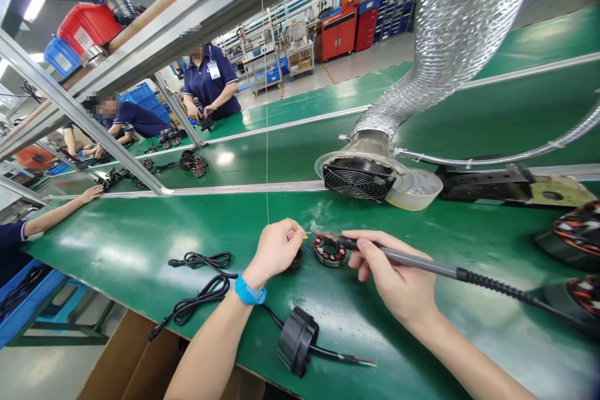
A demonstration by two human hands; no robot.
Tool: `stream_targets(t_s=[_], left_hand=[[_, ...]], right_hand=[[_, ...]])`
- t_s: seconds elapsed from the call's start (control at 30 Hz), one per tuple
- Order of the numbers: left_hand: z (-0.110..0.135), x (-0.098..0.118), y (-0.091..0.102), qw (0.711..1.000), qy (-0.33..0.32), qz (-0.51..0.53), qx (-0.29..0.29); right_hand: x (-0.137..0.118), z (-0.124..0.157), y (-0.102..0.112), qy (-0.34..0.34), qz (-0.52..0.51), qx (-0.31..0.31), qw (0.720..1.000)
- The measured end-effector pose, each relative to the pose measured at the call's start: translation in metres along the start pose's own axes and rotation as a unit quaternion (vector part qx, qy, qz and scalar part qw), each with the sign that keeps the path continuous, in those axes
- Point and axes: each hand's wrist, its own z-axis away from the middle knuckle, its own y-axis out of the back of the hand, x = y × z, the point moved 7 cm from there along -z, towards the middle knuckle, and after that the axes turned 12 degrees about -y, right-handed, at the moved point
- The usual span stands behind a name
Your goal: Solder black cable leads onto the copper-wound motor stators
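Observation:
My right hand (pixel 398 278) grips a soldering iron (pixel 403 256), its tip pointing left above a ring-shaped motor stator (pixel 330 252) with copper windings. Close to that tip, my left hand (pixel 280 247), wearing a blue wristband (pixel 250 291), pinches thin wire ends; a yellow one shows at the fingertips. A fine solder wire (pixel 266 106) hangs from above and runs down to this hand. Smoke (pixel 319 214) rises at the tip. Partly hidden behind my left hand is a dark round part (pixel 295 261). Nearer me lies a black ribbed cap (pixel 298 340) with a cable through it.
Black coiled cables (pixel 206 294) lie left on the green bench (pixel 164 225). A fume extractor fan (pixel 360 181) with a foil duct and a plastic cup (pixel 417 190) stand behind. Larger stators (pixel 574 231) sit at right. Co-workers work at far left; one's arm (pixel 65 209) rests on the bench.

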Motion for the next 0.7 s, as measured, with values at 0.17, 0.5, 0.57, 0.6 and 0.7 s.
stream_targets(t_s=[0.17,0.5,0.57,0.6,0.7], left_hand=[[0.001,0.001,0.0,1.0,-0.001,0.004,-0.004],[0.0,0.001,0.0,1.0,-0.015,0.004,-0.003],[0.0,0.0,-0.001,1.0,-0.015,0.009,-0.004],[0.001,0.0,-0.001,1.0,-0.014,0.011,-0.004],[0.001,0.0,-0.002,1.0,-0.012,0.015,-0.006]], right_hand=[[-0.004,0.002,-0.004,-0.012,0.02,-0.024,0.999],[-0.015,0.007,-0.003,0.077,0.107,-0.003,0.991],[-0.019,0.008,-0.003,0.102,0.118,0.004,0.988],[-0.021,0.009,-0.003,0.111,0.122,0.006,0.986],[-0.024,0.009,-0.005,0.121,0.128,0.008,0.984]])
